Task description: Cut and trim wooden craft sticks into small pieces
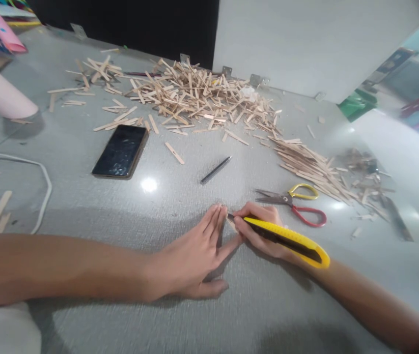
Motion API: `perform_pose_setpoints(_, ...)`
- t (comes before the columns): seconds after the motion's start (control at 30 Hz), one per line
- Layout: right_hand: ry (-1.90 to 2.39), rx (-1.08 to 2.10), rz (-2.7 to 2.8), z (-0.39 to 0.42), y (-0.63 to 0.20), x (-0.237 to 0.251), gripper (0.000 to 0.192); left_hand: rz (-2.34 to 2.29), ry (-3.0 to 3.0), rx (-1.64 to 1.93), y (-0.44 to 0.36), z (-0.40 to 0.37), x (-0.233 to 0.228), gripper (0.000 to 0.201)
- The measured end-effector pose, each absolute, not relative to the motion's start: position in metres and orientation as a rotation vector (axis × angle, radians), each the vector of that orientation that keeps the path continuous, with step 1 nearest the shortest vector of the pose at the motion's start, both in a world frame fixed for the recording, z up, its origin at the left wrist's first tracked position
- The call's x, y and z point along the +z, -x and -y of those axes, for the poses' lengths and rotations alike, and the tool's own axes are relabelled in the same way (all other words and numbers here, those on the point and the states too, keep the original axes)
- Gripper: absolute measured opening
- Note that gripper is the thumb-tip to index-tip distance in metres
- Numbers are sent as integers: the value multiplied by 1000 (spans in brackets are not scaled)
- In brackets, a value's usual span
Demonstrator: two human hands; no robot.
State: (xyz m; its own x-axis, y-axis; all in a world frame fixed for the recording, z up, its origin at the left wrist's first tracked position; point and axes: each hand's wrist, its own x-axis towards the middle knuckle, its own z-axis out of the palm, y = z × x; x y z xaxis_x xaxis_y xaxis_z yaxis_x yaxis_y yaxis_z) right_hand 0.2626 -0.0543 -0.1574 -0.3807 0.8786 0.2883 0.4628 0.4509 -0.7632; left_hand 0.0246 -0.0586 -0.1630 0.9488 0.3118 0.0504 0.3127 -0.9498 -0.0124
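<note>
In my right hand (pixel 261 228) is a yellow box cutter (pixel 290 238), gripped like a pen with its handle resting back over the wrist. The cutter's tip meets a small piece of wooden stick (pixel 231 222) on the table. My left hand (pixel 198 253) lies palm down, fingers stretched out and thumb apart, its fingertips pressing at that piece beside the blade. The fingers hide most of the piece. Scissors (pixel 286 199) with one yellow and one red handle lie open just beyond my right hand. A dark pen (pixel 215 170) rests farther forward.
A large heap of wooden sticks (pixel 198 96) spreads along the back of the grey table (pixel 180 196). A neater stack of sticks (pixel 312 167) lies to the right. The phone (pixel 121 151) is at left, near a white cable (pixel 45 182) and a pale cylinder (pixel 1 91).
</note>
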Motion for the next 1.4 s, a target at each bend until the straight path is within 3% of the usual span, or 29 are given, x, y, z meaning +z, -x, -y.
perform_pose_setpoints(0.23,1163,789,1976,56,-260,-148,18,499,2996,-131,-23,60,-160,101)
perform_pose_setpoints(0.3,1221,788,1921,55,-261,-142,16,573,2891,-136,-24,59,-157,83)
perform_pose_setpoints(0.4,1316,776,1824,50,-266,-135,15,686,2747,-97,-27,52,-150,39)
perform_pose_setpoints(0.5,1338,774,1731,43,-272,-135,11,822,2899,-76,-27,37,-146,25)
perform_pose_setpoints(0.57,1298,830,1658,39,-277,-135,24,946,3151,-145,-25,27,-145,21)
perform_pose_setpoints(0.8,1086,1045,1647,29,-301,-106,53,898,3529,-250,-11,27,-145,17)
perform_pose_setpoints(0.9,1056,1260,1640,29,-308,-89,66,937,3683,-261,-10,32,-139,35)
perform_pose_setpoints(1.03,1078,1427,1435,31,-307,-80,51,1106,3797,-450,-17,23,-115,22)
perform_pose_setpoints(1.13,1105,1463,1271,31,-304,-80,41,1450,3760,-466,-22,14,-93,33)
perform_pose_setpoints(1.27,1362,1413,1323,30,-305,-80,65,1625,3704,-594,-23,7,-81,44)
perform_pose_setpoints(1.4,1596,1292,1486,30,-304,-83,39,1730,3723,-568,-21,3,-86,35)
